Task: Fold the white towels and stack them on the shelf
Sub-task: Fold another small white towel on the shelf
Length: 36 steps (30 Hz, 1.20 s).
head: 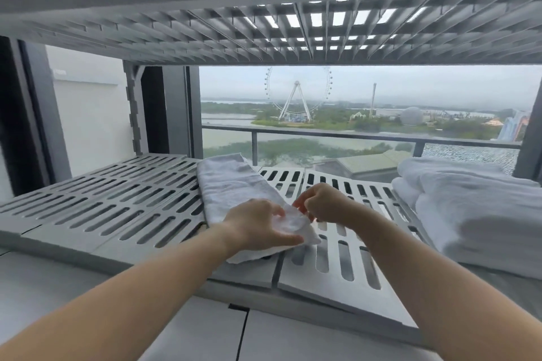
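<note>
A white towel (pixel 231 184), folded into a long narrow strip, lies on the grey slotted shelf (pixel 117 202), running from its back toward its front edge. My left hand (pixel 258 224) rests on the towel's near end, thumb and fingers gripping the near corner. My right hand (pixel 322 202) is just to the right, fingers curled and pinching the same end's edge. A pile of other white towels (pixel 469 208) sits at the right end of the same shelf, loosely folded and stacked.
An upper slotted shelf (pixel 264 29) hangs close overhead. Grey uprights (pixel 135 114) stand at the back left and far right. Behind the shelf is a window with a balcony rail. The shelf's left half (pixel 88 199) carries nothing.
</note>
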Available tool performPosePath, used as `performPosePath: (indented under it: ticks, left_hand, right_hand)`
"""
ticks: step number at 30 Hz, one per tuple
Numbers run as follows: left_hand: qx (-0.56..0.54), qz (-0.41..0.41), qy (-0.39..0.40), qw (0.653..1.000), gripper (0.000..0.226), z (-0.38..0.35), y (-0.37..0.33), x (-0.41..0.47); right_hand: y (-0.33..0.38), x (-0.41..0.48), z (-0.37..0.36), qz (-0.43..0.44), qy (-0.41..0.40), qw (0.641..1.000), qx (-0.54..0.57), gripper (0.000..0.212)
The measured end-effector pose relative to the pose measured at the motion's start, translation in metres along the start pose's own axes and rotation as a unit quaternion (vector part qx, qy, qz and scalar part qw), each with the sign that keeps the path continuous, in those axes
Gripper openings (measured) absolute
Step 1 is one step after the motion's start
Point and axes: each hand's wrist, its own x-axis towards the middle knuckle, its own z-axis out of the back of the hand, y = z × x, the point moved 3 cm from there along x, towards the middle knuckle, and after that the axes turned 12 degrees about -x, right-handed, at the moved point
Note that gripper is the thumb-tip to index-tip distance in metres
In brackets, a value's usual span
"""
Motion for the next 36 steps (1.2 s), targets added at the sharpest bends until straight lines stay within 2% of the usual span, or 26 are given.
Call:
performPosePath:
  ticks: [2, 6, 9, 12, 15, 18, 22, 25, 28, 31, 34, 36]
  left_hand:
    - [0.012, 0.022, -0.036, 0.999, 0.086, -0.002, -0.007, 0.002]
    - [0.045, 0.024, -0.097, 0.994, 0.037, 0.0, -0.019, 0.005]
    - [0.062, 0.045, -0.167, 0.983, 0.035, 0.013, -0.016, 0.003]
    - [0.091, 0.094, -0.206, 0.97, 0.009, 0.044, -0.001, -0.005]
    - [0.101, 0.161, -0.222, 0.956, 0.036, 0.069, 0.025, -0.026]
    - [0.106, 0.223, -0.21, 0.946, 0.04, 0.079, 0.05, -0.053]
    - [0.119, 0.29, -0.176, 0.933, 0.05, 0.084, 0.083, -0.089]
    - [0.111, 0.314, -0.15, 0.931, 0.05, 0.083, 0.095, -0.105]
    - [0.125, 0.295, -0.132, 0.938, 0.047, 0.08, 0.093, -0.104]
    - [0.123, 0.251, -0.141, 0.95, 0.041, 0.076, 0.08, -0.094]
    - [0.087, 0.147, -0.138, 0.976, 0.028, 0.066, 0.059, -0.081]
    - [0.042, 0.062, -0.106, 0.992, 0.021, 0.056, 0.043, -0.077]
  right_hand:
    - [-0.002, 0.002, 0.0, 0.019, 0.005, 1.0, 0.001, 0.043]
    - [-0.007, 0.009, 0.001, 0.056, 0.023, 0.998, 0.029, 0.035]
    - [-0.009, 0.013, 0.002, 0.09, 0.038, 0.994, 0.048, 0.028]
    - [-0.004, 0.017, 0.001, 0.129, 0.04, 0.991, 0.004, 0.027]
    - [0.007, 0.021, -0.006, 0.165, 0.024, 0.983, -0.073, 0.023]
    - [0.024, 0.022, -0.018, 0.201, 0.016, 0.973, -0.116, 0.021]
    - [0.052, 0.021, -0.044, 0.252, 0.048, 0.952, -0.169, 0.017]
    - [0.064, 0.019, -0.057, 0.253, 0.073, 0.942, -0.208, 0.029]
    - [0.067, 0.017, -0.056, 0.257, 0.09, 0.936, -0.221, 0.037]
    - [0.062, 0.012, -0.049, 0.246, 0.125, 0.941, -0.199, 0.035]
    - [0.056, 0.005, -0.043, 0.233, 0.135, 0.944, -0.19, 0.03]
    - [0.053, -0.002, -0.041, 0.242, 0.125, 0.943, -0.192, 0.024]
